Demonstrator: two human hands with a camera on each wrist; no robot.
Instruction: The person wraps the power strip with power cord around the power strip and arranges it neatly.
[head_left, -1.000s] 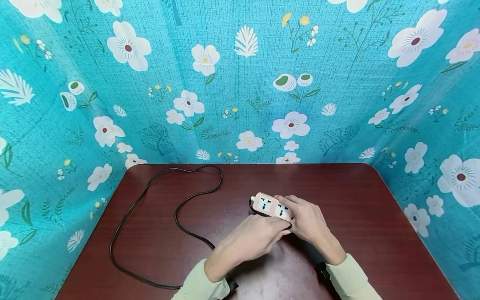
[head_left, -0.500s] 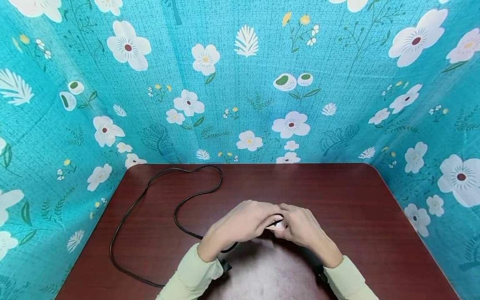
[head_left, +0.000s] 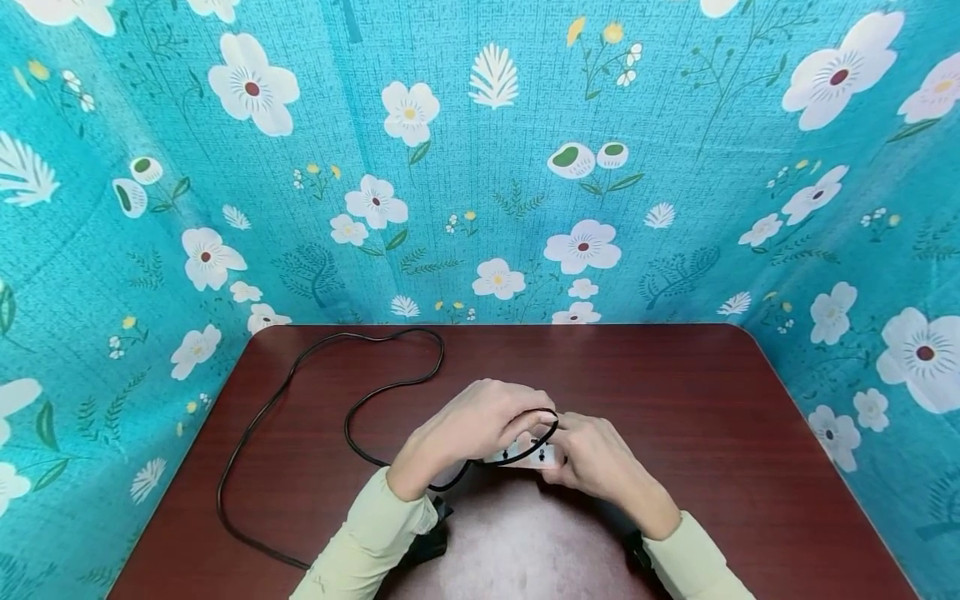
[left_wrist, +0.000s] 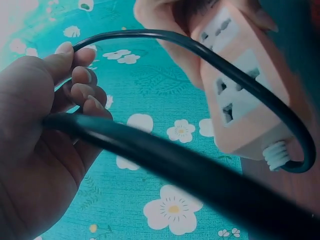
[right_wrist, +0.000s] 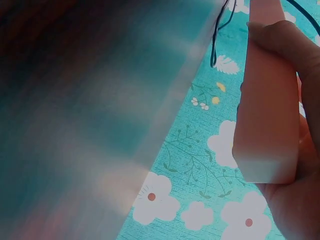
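Note:
A pink power strip [left_wrist: 240, 100] with white socket panels is gripped at one end by my right hand [head_left: 600, 454]. In the right wrist view the thumb lies along the side of the strip [right_wrist: 270, 110]. My left hand [head_left: 480, 421] pinches the strip's black cord [left_wrist: 200, 47] between thumb and forefinger; another stretch of cord runs across its palm. The cord leaves the strip through a white ribbed collar [left_wrist: 276, 156] and bows over the socket face. In the head view my left hand covers part of the strip.
The rest of the black cord [head_left: 238, 454] lies in a wide loop on the left of the dark red table [head_left: 675, 375]. A teal flowered cloth [head_left: 450, 167] hangs around the back and sides.
My left hand has moved left and up, drawing the cord around the strip. The strip has come nearer and turned, still in my right hand. The loop on the table has barely shifted.

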